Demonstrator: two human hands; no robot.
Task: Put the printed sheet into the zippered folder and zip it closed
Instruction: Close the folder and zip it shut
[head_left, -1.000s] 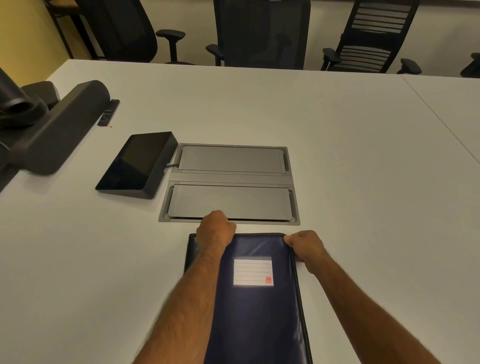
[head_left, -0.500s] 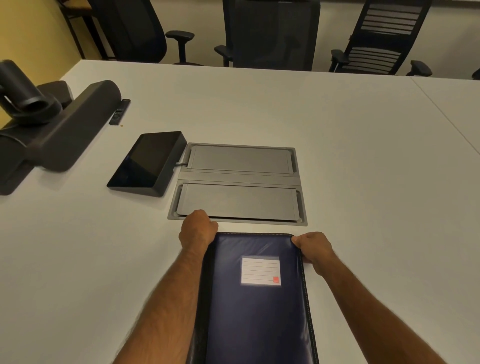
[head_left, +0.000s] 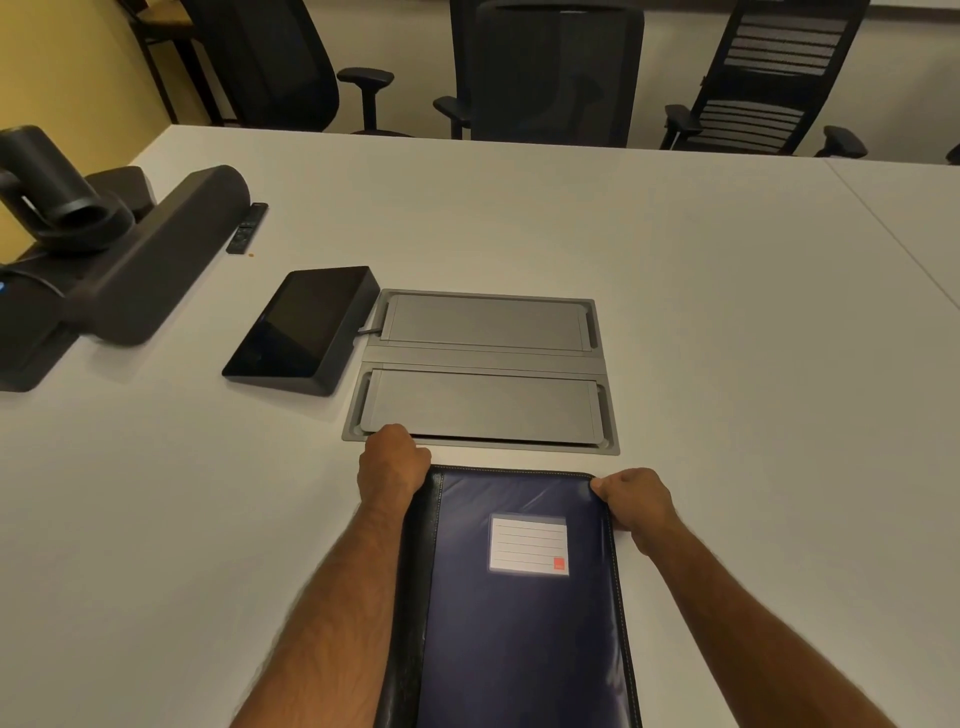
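Note:
A dark blue zippered folder (head_left: 519, 613) with a black spine and a white label pocket (head_left: 529, 544) lies flat and closed on the white table (head_left: 753, 415), right in front of me. My left hand (head_left: 392, 462) is closed at the folder's far left corner, fingers curled over the zipper edge. My right hand (head_left: 636, 499) grips the far right corner. No printed sheet is visible anywhere. The zipper pull is hidden under my left hand.
A grey recessed cable box with two lids (head_left: 483, 374) is set into the table just beyond the folder. A black touch panel (head_left: 306, 327), a speaker bar with camera (head_left: 130, 260) and a remote (head_left: 248, 227) sit at the left. Office chairs (head_left: 545, 73) line the far edge.
My left hand has slid leftward along the folder's far edge, from near the middle to the left corner. My right hand has stayed on the right corner.

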